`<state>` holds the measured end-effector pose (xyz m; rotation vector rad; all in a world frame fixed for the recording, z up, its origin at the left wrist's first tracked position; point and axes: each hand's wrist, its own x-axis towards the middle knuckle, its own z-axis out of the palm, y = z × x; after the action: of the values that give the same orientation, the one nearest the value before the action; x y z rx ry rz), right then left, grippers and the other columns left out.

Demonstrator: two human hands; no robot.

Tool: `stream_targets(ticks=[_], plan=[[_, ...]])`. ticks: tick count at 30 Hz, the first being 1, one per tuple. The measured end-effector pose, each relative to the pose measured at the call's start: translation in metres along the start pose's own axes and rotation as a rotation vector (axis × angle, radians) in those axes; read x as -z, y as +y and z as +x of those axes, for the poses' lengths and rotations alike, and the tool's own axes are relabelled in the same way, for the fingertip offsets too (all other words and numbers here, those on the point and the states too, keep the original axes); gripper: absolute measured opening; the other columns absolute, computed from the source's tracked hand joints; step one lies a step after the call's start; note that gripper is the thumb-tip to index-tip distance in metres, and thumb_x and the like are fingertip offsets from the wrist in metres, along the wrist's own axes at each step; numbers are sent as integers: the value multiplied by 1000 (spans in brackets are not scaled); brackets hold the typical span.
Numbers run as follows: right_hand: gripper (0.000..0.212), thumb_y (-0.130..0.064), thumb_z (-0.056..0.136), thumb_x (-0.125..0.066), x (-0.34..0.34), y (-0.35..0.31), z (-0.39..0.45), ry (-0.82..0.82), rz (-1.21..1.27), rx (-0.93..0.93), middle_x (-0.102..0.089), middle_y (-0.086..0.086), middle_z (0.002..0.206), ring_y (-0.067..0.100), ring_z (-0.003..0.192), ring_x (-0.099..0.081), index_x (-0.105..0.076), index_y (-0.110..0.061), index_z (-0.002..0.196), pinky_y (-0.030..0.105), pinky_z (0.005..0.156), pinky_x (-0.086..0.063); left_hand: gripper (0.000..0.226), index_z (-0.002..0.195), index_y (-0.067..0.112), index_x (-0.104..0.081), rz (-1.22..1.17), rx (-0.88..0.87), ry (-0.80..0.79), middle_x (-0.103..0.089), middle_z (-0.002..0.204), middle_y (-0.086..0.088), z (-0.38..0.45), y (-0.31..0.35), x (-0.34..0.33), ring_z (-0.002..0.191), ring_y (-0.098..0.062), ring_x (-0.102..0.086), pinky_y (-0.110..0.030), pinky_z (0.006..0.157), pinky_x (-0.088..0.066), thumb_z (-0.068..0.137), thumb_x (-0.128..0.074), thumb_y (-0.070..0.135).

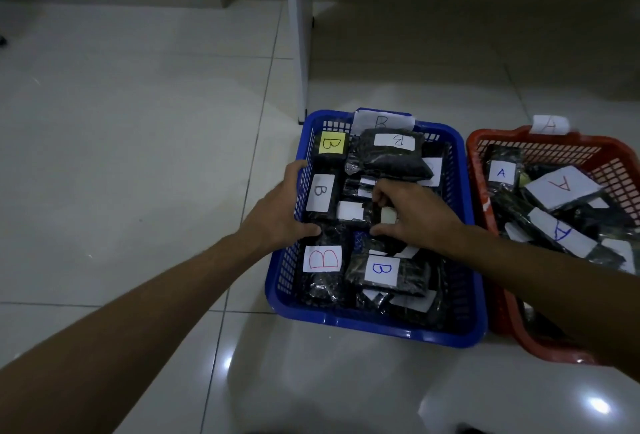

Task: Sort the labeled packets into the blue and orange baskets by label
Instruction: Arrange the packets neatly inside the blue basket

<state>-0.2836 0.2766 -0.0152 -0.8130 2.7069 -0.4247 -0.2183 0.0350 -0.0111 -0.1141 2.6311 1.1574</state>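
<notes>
Both grips are at work over the blue basket [375, 328] on the tiled floor [138, 142]. The left hand [282, 210] clasps the basket's left wall, fingers curled over the rim and thumb lying inside against a dark packet. The right hand [412, 211] reaches down into the middle of the heap, fingers bent and thumb spread — it seems to pinch a black packet [356, 213] with a plain white slip, though the knuckles hide the contact.

The packets are glossy black plastic bags, each with a paper label. In the blue basket every readable label is a B: a yellow one [331, 143] at the far left corner, a white one with a red outlined B [322, 258], one with a blue B [382, 269].

Just beside it on the right, touching, stands the orange basket [485, 211] — its packets carry white labels marked A [501, 173], some in blue and some in red. A paper tag sits on each basket's far rim.
</notes>
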Motion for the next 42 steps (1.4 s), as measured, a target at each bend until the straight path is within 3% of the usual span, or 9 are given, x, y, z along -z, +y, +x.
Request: stream_targets(ticks=[11,16,21,28,31,33,35,37,42], plan=[[48,-37,85,-74,9,4,-6,-104,-254,63,-56,-5,131,20,120,-51,-60,-25,129,40,97,-47,117,148,33,4,41,26,-9,-51,136,-7,2,1,-1,104,-26,-61,-52,85,-54,73,-82,13],[67,-50,77,-77,8,1,-12,-152,-250,14,-49,-6,136,20,119,-52,-52,-29,135,41,92,-51,115,149,30,4,58,18,-4,-51,136,-8,0,2,0,104,-24,-60,-49,85,-55,74,-81,12],[65,-39,89,-69,4,4,-9,-173,-321,63,-39,0,142,26,113,-57,-37,-27,144,41,87,-53,116,149,32,5,84,20,-13,-51,136,-8,2,2,1,105,-25,-60,-51,86,-54,73,-82,15],[69,-26,95,-59,4,-12,5,-386,-496,27,-13,13,158,32,112,-56,-19,-30,152,33,68,-42,113,149,30,3,56,-11,-20,-50,137,-6,-1,4,2,107,-21,-59,-48,88,-54,74,-81,13],[56,-42,95,-56,24,-22,3,-373,-496,39,-35,8,147,28,113,-55,-35,-27,145,33,75,-44,106,149,29,1,41,-41,-31,-50,138,-6,-2,3,4,108,-21,-59,-49,90,-53,79,-77,16],[50,-62,89,-55,37,-29,-1,-358,-383,46,-54,-1,123,20,103,-57,-52,-27,125,33,79,-47,98,150,27,0,35,-58,-21,-49,140,-5,-2,1,6,112,-22,-58,-50,92,-52,85,-72,22],[55,-75,78,-59,42,-39,-11,-507,-270,20,-58,-10,98,11,88,-55,-55,-29,108,31,73,-49,85,152,27,-5,13,-57,13,-48,141,-5,-3,-1,7,112,-22,-58,-48,91,-53,91,-64,26],[57,-70,73,-70,41,-45,-22,-647,-226,-15,-51,-15,91,9,85,-52,-55,-30,111,26,66,-43,70,151,27,-12,-12,-50,60,-50,139,-5,-2,-2,9,105,-22,-60,-44,88,-55,96,-56,28],[40,-46,79,-78,48,-45,-19,-724,-73,-85,-55,-14,83,2,72,-50,-65,-21,108,19,61,-39,54,148,25,-23,-26,-27,144,-54,134,-5,4,2,11,98,-21,-61,-39,81,-56,100,-48,27]])
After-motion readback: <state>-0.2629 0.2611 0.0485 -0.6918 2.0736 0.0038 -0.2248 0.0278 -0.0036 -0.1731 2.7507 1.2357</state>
